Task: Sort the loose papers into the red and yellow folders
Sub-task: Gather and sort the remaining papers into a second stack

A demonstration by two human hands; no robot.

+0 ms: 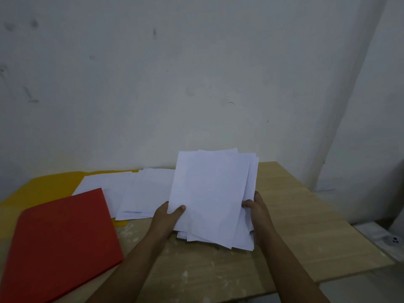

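Both hands hold a loose sheaf of white papers (213,197) tilted up off the wooden table (306,217). The left hand (167,217) grips the sheaf's left edge with the thumb on the front sheet; the right hand (256,209) curls round its right edge. To the left, more white sheets (133,190) lie spread flat, partly over the yellow folder (41,189), which reaches the wall (175,73). The red folder (63,241) lies closed nearer the person, overlapping the yellow one and touching those sheets. The sheaf's edges are uneven.
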